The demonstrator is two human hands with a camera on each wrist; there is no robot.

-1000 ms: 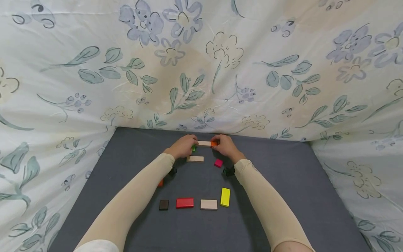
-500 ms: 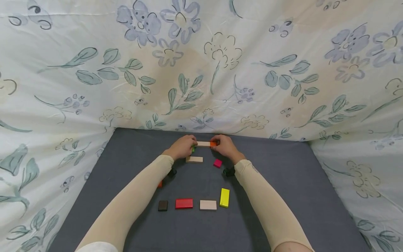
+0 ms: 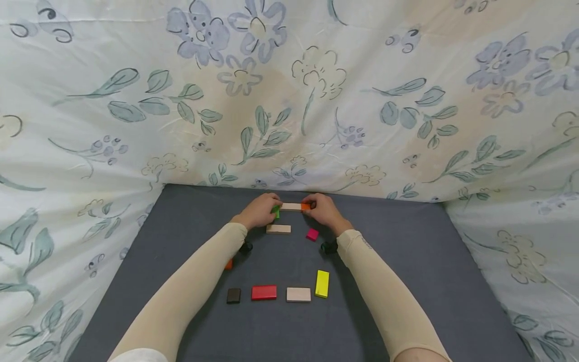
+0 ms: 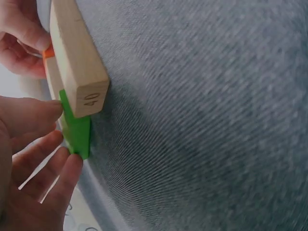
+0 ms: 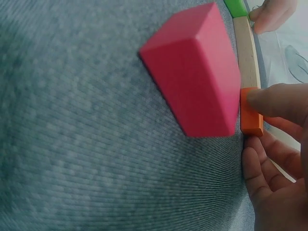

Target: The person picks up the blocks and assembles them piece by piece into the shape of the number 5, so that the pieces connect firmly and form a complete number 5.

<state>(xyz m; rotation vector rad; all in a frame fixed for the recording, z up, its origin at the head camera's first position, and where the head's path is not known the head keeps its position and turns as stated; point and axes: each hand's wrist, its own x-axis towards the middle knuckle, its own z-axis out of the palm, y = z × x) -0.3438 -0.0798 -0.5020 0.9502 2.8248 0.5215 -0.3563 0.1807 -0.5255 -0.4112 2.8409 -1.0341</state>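
Observation:
At the far side of the cloth, a long plain wooden block (image 3: 291, 206) lies between a green block (image 4: 77, 130) and an orange block (image 5: 251, 113). My left hand (image 3: 261, 210) holds the green block by its outer end, thumb on one side and fingers on the other. My right hand (image 3: 326, 211) pinches the orange block, its thumb laid on the face. A second wooden block (image 3: 278, 229), marked 40 on its end in the left wrist view, lies nearer me. A pink-red block (image 3: 312, 234) sits below my right hand.
Closer to me on the grey cloth (image 3: 384, 301) lie a dark brown block (image 3: 233, 295), a red block (image 3: 264, 292), a pale block (image 3: 298, 294) and a yellow block (image 3: 322, 284). My left forearm partly hides another orange block (image 3: 229, 264). A flowered curtain (image 3: 289, 100) rises behind.
My left hand has shifted slightly left, and more of the green block shows beside its fingers. My right hand stays at the orange block. The whole head view has drifted a little.

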